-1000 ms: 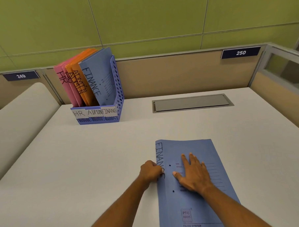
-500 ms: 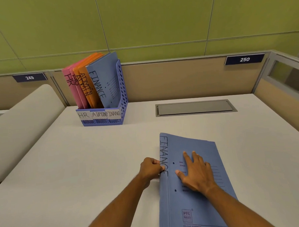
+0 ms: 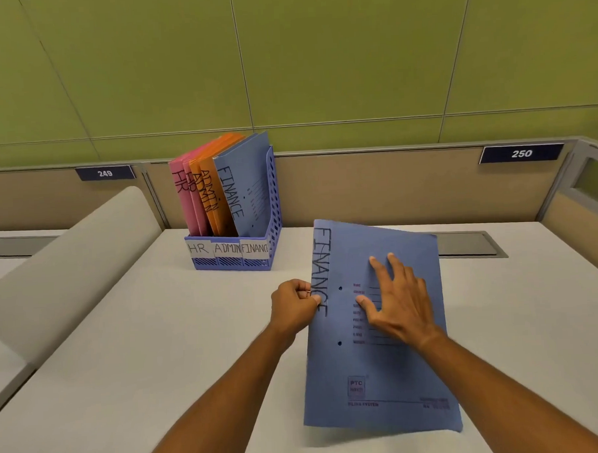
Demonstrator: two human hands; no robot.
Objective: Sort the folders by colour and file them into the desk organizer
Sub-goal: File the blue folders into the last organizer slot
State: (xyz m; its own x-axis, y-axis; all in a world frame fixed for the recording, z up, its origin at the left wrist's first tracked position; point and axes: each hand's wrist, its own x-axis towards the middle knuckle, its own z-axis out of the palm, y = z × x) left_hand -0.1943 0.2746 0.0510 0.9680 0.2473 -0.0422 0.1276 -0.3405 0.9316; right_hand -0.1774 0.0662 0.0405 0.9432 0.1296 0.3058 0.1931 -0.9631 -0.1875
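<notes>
A blue folder (image 3: 382,366) marked FINANCE is tilted up off the white desk, its far end raised. My left hand (image 3: 294,303) pinches its spine edge on the left. My right hand (image 3: 398,299) lies flat on the cover with fingers spread. At the back left stands the blue desk organizer (image 3: 272,207), labelled HR, ADMIN and FINANCE. It holds pink HR folders (image 3: 181,197), orange ADMIN folders (image 3: 208,192) and one blue FINANCE folder (image 3: 244,184).
A grey cable hatch (image 3: 469,244) is set into the desk (image 3: 142,353) behind the held folder. A low beige partition with number plates 249 (image 3: 105,173) and 250 (image 3: 521,153) runs along the back. A curved grey divider (image 3: 66,260) bounds the desk on the left.
The blue folder has been lifted off the desk, its far end rising towards the organizer. Both hands kept their hold and moved up with it.
</notes>
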